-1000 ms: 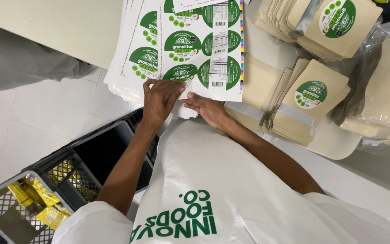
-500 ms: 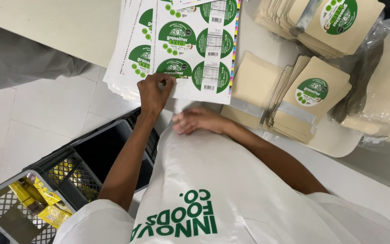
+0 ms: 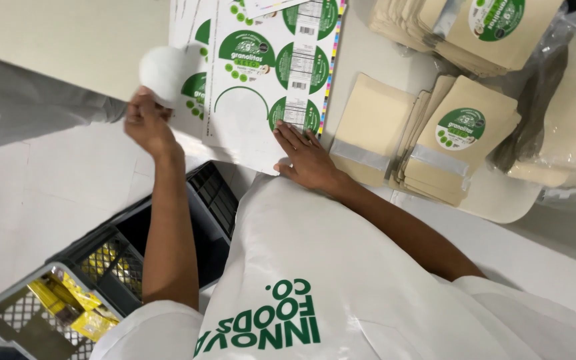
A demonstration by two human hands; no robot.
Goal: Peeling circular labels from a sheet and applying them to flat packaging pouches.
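Round label point(image 3: 163, 72) peeled, white backside up, raised left of sticker sheet point(image 3: 261, 80); sheet flat on table, one slot empty.

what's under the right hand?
The right hand lies flat on the label sheet, near its lower edge, partly over a green label. The sheet beneath the palm is hidden.

I see the label sheet point(image 3: 261, 73) lying on the table point(image 3: 535, 260), w/ my right hand point(image 3: 305, 157) flat on its near edge. My left hand point(image 3: 147, 123) is up at the sheet's left, holding a peeled label point(image 3: 165, 70). Pouch stacks point(image 3: 435, 143) sit right of the sheet. Crates point(image 3: 101, 267) are on the floor, left below the table.
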